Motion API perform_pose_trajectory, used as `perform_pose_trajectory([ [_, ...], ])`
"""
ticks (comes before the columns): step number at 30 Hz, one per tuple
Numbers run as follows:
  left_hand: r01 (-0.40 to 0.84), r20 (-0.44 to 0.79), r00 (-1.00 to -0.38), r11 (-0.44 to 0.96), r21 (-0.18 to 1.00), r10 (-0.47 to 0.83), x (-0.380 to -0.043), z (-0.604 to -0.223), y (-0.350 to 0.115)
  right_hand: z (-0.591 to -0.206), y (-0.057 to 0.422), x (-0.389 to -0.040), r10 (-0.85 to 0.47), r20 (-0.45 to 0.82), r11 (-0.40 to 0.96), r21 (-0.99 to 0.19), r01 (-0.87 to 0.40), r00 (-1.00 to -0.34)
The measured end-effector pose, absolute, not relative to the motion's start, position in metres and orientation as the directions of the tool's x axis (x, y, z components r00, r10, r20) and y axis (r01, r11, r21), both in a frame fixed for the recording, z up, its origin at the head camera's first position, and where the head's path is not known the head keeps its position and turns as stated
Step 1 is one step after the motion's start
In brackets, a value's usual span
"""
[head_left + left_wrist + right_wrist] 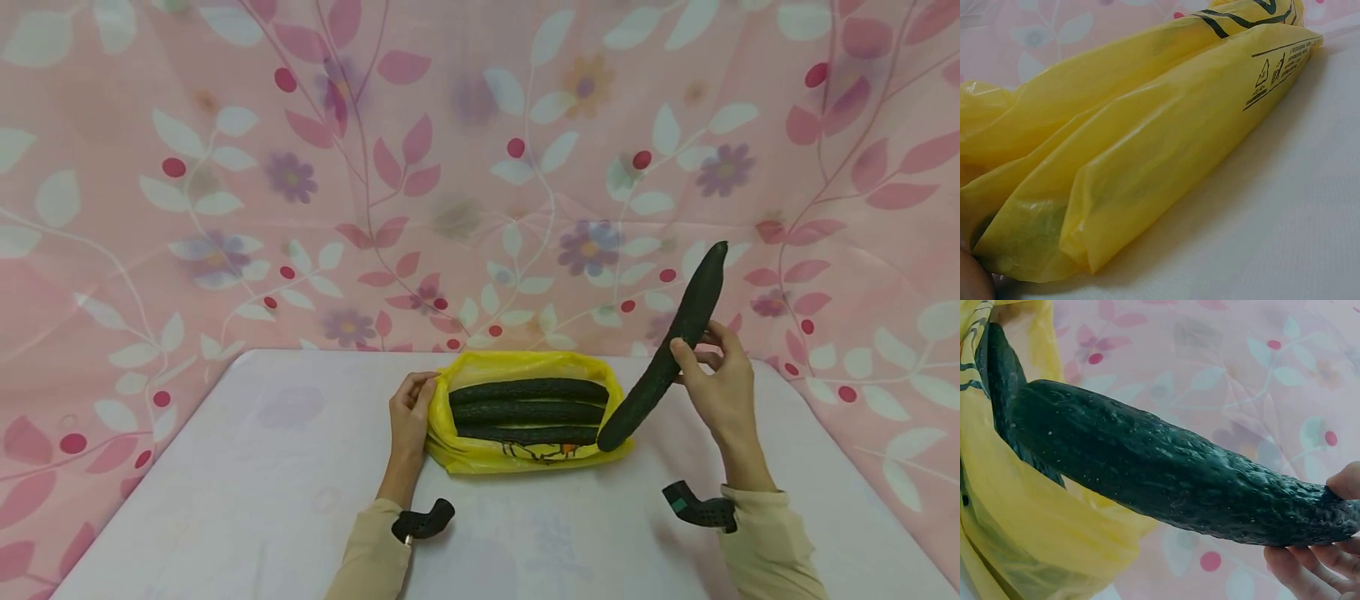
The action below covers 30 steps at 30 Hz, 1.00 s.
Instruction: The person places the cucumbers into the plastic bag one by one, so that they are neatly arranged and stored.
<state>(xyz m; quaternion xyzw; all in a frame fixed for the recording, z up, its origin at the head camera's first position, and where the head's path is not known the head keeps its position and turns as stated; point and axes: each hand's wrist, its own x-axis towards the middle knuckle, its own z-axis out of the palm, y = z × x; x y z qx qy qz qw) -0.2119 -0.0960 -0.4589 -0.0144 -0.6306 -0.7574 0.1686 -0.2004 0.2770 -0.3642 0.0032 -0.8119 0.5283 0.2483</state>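
My right hand [716,387] holds a long dark green cucumber [667,354], thumb on the near side and fingers behind. The cucumber slants, its upper end to the right and its lower end overlapping the right rim of a yellow plastic bag [480,458]. Inside the bag's wide mouth lie several cucumbers [528,412] side by side. At the bag's left edge, my left hand [411,408] pinches the plastic between thumb and fingers. In the right wrist view the bumpy skin of the held cucumber [1166,469] shows close up, beside the bag's yellow wall [1085,537].
A white cloth [285,467] covers the table under the bag. Behind it hangs a pink curtain [465,167] with leaves and flowers. A black wrist device [423,521] sits at the left cuff, and another black device [701,507] at the right cuff.
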Motion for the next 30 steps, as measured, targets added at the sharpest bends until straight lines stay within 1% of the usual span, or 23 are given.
perform_pose_trajectory([
  [7, 0.263, 0.226, -0.943, -0.128, 0.956, -0.244, -0.211, -0.458, -0.095, -0.362, 0.265, -0.201, 0.282, 0.421, 0.345, -0.883, -0.319, -0.862],
  [12, 0.267, 0.228, -0.942, -0.137, 0.954, -0.245, -0.211, -0.457, -0.095, -0.364, 0.257, -0.201, 0.260, 0.453, 0.321, -0.873, -0.366, -0.853],
  [15, 0.270, 0.228, -0.943, -0.156, 0.950, -0.243, -0.216, -0.465, -0.096, -0.365, 0.253, -0.201, 0.229, 0.481, 0.331, -0.856, -0.397, -0.846],
  [20, 0.270, 0.223, -0.942, -0.173, 0.947, -0.251, -0.225, -0.479, -0.098, -0.359, 0.243, -0.196, 0.175, 0.527, 0.386, -0.814, -0.435, -0.832],
  [25, 0.286, 0.243, -0.933, -0.138, 0.948, -0.265, -0.225, -0.481, -0.097, -0.346, 0.229, -0.184, 0.125, 0.567, 0.400, -0.780, -0.482, -0.814],
  [30, 0.293, 0.250, -0.931, -0.139, 0.946, -0.265, -0.224, -0.480, -0.097, -0.345, 0.221, -0.182, 0.067, 0.603, 0.432, -0.736, -0.521, -0.795],
])
